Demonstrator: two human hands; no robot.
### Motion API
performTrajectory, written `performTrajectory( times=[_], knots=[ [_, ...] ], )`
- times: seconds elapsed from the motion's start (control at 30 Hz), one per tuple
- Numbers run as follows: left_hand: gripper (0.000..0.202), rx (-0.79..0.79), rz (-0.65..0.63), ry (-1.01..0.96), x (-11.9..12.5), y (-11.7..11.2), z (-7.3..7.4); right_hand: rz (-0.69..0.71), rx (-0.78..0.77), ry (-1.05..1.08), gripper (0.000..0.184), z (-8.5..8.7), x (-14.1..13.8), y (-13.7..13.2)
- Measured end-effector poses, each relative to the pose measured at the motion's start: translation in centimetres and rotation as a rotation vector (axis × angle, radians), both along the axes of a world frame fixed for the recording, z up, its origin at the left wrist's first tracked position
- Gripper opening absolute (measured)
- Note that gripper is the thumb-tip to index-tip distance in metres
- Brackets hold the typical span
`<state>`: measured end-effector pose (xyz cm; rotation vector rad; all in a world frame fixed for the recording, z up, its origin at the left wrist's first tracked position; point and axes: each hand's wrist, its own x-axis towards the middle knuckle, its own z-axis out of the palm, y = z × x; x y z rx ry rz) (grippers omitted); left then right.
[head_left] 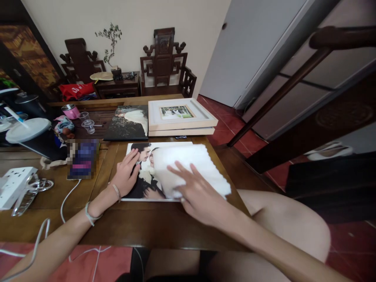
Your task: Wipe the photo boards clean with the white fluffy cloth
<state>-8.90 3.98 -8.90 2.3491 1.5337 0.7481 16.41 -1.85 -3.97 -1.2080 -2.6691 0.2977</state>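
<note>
A photo panel, printed with a couple in dark and white tones, lies flat near the table's front edge. My left hand rests on its left side, fingers stretched out and holding nothing. Over the right part of the picture is spread a white cloth, which hides that part and hangs past the panel's right edge. My right hand presses on the cloth from above with its fingers spread, slightly blurred. Whether any fold is pinched under the thumb is hidden.
Behind the panel lie a dark photo board and stacked light wood picture frames. A lidded black cup, a blurred-out phone, a power strip, a clear hair claw and a white cable occupy the left.
</note>
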Motion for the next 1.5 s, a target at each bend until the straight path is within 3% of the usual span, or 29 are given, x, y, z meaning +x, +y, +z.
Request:
performTrajectory(
  times=[0.1,0.2,0.33,0.43,0.5,0.67,0.8,0.9,1.07,1.17,1.27,1.37,1.5],
  knots=[
    [0.046,0.009,0.002,-0.029,0.2,-0.1,0.2,-0.103,0.035,-0.067,0.031,0.6,-1.5,3.2],
    [0.047,0.051,0.010,-0.130,0.3,-0.3,0.9,-0.092,0.023,-0.147,0.034,1.0,-3.9,4.3],
    [0.047,0.112,0.085,-0.349,0.2,-0.7,2.2,0.197,-0.014,-0.165,0.028,0.9,-5.6,2.8],
    [0.048,0.099,0.121,-0.430,0.2,-0.9,2.6,0.413,-0.030,-0.078,0.020,0.7,-4.7,0.2],
    [0.048,0.092,0.085,-0.393,0.3,-1.1,2.6,0.449,-0.052,0.009,0.020,0.8,-3.3,-1.5],
    [0.049,0.104,-0.018,-0.127,0.7,-1.4,1.8,0.256,-0.154,0.077,0.030,1.4,0.1,-3.1],
    [0.046,0.100,-0.078,-0.024,0.8,-1.3,1.5,0.046,-0.106,0.058,0.038,1.6,1.4,-0.1],
    [0.042,0.097,-0.094,-0.031,0.7,-1.2,1.6,-0.056,-0.104,0.103,0.035,2.0,0.8,3.4],
    [0.040,0.084,-0.084,-0.063,0.7,-1.3,1.8,0.003,-0.189,0.256,0.023,3.7,-3.4,7.8],
    [0.034,0.086,-0.082,-0.061,0.7,-1.4,2.0,0.083,-0.203,0.281,0.020,4.4,-6.3,9.0],
    [0.030,0.078,-0.086,-0.060,0.8,-1.5,2.2,0.113,-0.210,0.290,0.020,4.5,-7.5,9.2],
    [0.033,0.090,-0.090,-0.059,0.7,-1.4,1.9,0.090,-0.213,0.281,0.018,4.2,-5.9,8.8],
    [0.039,0.087,-0.074,-0.068,0.6,-1.2,1.6,-0.020,-0.169,0.259,0.015,3.2,-0.7,8.3]
  ],
)
